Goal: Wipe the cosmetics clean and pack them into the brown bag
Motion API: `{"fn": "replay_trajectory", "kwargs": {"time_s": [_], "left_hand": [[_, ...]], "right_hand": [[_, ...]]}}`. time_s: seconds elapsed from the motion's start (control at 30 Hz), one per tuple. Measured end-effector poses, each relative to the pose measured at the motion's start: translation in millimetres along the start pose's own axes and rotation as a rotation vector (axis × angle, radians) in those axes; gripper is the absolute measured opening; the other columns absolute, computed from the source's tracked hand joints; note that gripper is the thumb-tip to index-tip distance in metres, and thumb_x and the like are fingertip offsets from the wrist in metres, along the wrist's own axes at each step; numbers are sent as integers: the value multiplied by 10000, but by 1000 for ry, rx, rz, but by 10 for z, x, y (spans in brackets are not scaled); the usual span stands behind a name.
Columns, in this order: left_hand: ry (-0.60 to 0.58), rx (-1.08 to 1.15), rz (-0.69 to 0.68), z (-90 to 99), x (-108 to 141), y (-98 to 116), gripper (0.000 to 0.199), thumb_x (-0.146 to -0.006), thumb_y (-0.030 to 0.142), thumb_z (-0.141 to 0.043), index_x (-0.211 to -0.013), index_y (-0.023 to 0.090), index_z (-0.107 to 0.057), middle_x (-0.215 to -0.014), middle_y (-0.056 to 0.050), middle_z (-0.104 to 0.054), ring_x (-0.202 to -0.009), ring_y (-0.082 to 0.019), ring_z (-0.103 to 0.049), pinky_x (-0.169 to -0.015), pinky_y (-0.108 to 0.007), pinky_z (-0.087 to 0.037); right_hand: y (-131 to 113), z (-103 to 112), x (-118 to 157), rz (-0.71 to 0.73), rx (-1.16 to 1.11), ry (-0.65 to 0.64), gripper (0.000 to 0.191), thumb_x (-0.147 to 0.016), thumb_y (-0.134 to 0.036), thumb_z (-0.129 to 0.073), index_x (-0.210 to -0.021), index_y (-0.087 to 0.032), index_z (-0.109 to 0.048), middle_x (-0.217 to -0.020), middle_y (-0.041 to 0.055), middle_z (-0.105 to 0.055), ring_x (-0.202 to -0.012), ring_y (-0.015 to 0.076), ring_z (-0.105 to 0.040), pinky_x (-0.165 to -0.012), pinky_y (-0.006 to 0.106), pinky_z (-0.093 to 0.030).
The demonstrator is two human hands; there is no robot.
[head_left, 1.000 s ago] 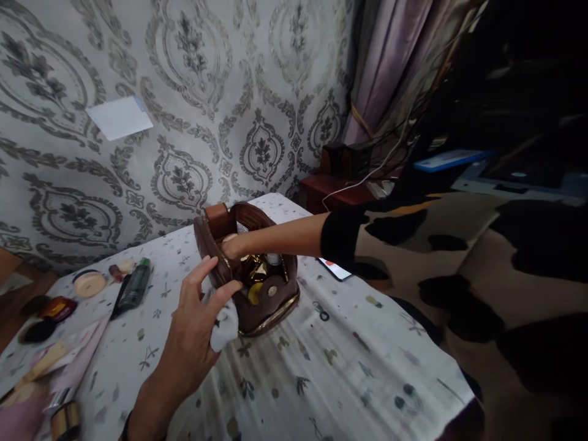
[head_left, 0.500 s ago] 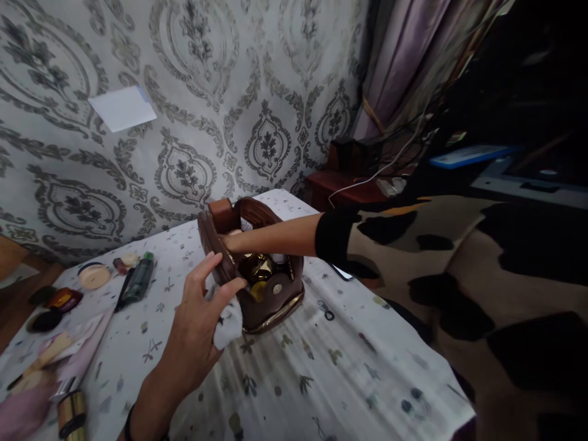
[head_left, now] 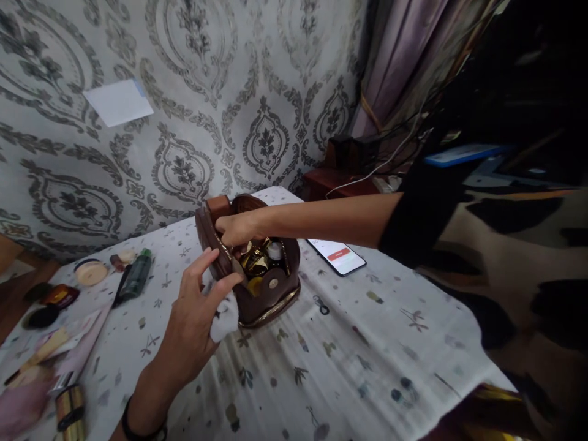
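Observation:
A brown makeup bag [head_left: 287, 288] stands unzipped on the table, with a gold-coloured item [head_left: 255, 257] and a white-capped container [head_left: 274, 250] inside. My left hand [head_left: 195, 306] is at the bag's near left side, thumb and fingers against its rim. A crumpled white cloth [head_left: 224, 318] is tucked under the left thumb, in the palm. From the right, my right hand [head_left: 239, 229] reaches into the bag along its left inner wall. Its fingertips are hidden in there, and what they touch does not show.
A phone [head_left: 342, 257] with a lit screen lies right of the bag. At the left are a green bottle [head_left: 138, 275], a round compact [head_left: 92, 272], a gold-and-black tube [head_left: 70, 410] and a pink sponge [head_left: 22, 404]. A patterned wall stands behind the table.
My right hand has risen somewhat inside the bag, showing more of its back. The right sleeve has shifted right, uncovering the phone. My left hand keeps its place at the rim.

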State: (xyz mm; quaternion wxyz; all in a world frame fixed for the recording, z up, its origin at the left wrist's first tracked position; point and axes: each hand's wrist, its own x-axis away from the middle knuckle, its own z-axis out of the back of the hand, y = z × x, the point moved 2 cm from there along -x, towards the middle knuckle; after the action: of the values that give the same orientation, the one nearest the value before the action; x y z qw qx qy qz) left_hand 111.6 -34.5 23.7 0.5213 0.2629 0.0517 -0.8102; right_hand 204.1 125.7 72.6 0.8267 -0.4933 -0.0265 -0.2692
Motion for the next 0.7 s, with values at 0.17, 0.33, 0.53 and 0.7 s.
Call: {"fn": "replay_trajectory", "kwargs": {"time_s": [0.17,0.33,0.53,0.7], "left_hand": [[7,-10,-26,1,12,11,464,-873,101,-472,-1307,263,-508,-1523,-163,-234,-1427,-378,-274,-973,-507,-475],[64,24,-19,30,-47,68,427,-923,141,-480,-1332,262,-477,-1496,-145,-321,-1416,-327,-320,-1076,-504,-399],[94,-7,-62,139,-304,156,428,-957,187,-445,-1381,216,-397,-1414,-118,-514,-1412,-262,-360,-1118,-441,-354],[-55,-83,-58,169,-381,117,389,-913,156,-420,-1295,187,-485,-1307,-127,-610,-1332,-284,-457,-1015,-445,-414]], "right_hand": [[4,-33,349,33,90,8,230,-742,66,-476,-837,-134,-542,-540,-80,-530,-456,73,-542,-434,149,-388],[22,-122,525,79,220,57,153,-773,-5,-507,-840,-131,-564,-573,-62,-539,-490,80,-562,-455,150,-418],[50,-116,550,38,118,143,151,-736,-15,-572,-845,-117,-595,-517,-89,-494,-436,64,-511,-422,142,-391],[69,55,627,65,-71,44,153,-720,-37,-599,-847,-109,-645,-540,-81,-532,-447,51,-485,-426,144,-359]]}}
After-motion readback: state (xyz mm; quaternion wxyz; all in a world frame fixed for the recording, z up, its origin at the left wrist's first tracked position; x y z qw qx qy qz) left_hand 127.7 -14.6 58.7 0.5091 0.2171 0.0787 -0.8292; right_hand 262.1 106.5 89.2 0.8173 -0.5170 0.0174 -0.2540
